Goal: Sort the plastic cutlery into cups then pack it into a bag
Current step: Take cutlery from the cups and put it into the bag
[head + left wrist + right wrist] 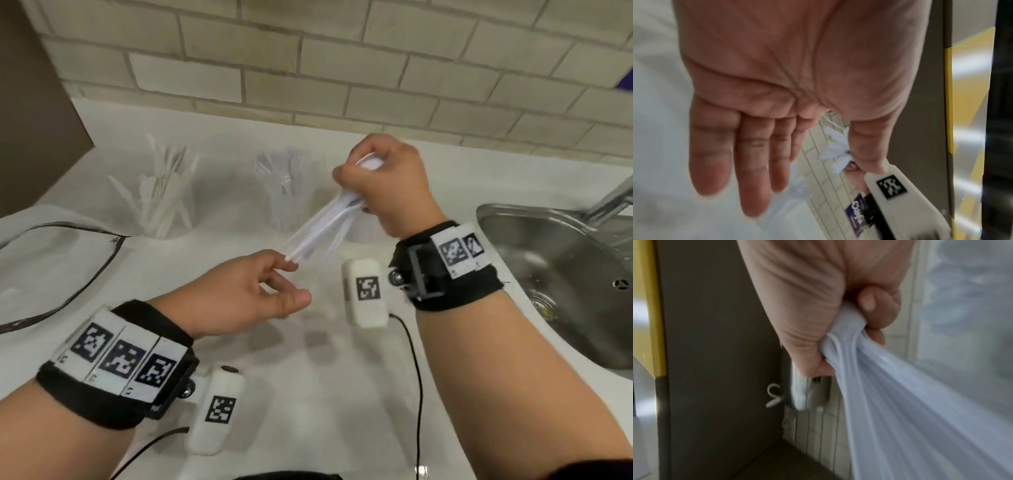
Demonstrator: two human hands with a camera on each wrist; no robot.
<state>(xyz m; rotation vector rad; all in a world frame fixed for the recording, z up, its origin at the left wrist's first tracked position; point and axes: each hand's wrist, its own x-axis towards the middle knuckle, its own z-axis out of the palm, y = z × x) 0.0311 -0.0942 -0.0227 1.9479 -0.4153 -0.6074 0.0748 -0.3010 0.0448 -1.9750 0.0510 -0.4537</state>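
One bunch of cutlery [325, 226] is squeezed in the right hand [387, 185]. The left hand [246, 291], fingers loose at the handles, should pull one piece slowly.

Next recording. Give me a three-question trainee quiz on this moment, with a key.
1. Multiple choice: the right hand grips
A) a bundle of white cutlery
B) an empty cup
C) a tap handle
2. True or false: the left cup by the wall stands empty.
3. Fill in: set in the counter on the person's right is a steel ____.
Key: 1 A; 2 false, it holds white cutlery; 3 sink.
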